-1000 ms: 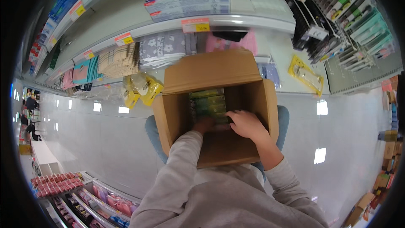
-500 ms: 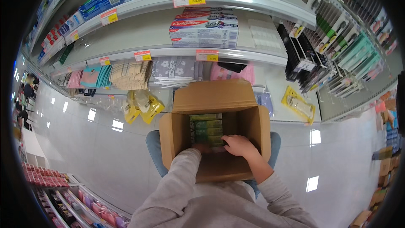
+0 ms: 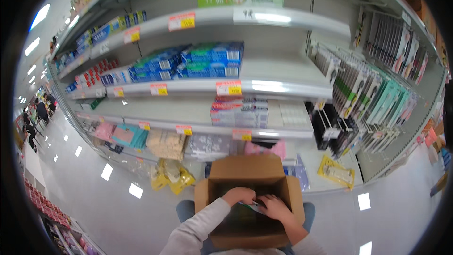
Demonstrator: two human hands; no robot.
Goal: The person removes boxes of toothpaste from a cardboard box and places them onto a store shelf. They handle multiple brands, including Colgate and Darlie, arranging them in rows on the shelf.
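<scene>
An open cardboard box (image 3: 245, 168) stands upright between my knees, its far flap raised. Both my hands are inside its opening. My left hand (image 3: 239, 195), fingers curled, grips the end of a slim carton (image 3: 255, 206) with a pale, partly green edge. On the carton's right side, my right hand (image 3: 275, 207) has its fingers bent over it. Most of the carton is covered by my hands, and blur hides its print. The inside of the box below lies in dark shadow, so its contents cannot be made out.
Ahead rise store shelves (image 3: 297, 88) with blue toothpaste boxes (image 3: 211, 59), a stack of white-and-red boxes (image 3: 239, 112) and folded towels (image 3: 165, 144). Hanging toothbrushes (image 3: 363, 85) line the right side. Yellow packets (image 3: 172, 175) dangle beside the cardboard box.
The view has tipped up, showing more shelves. My left hand has risen from deep in the box to its opening and now grips a slim carton, with my right hand on it.
</scene>
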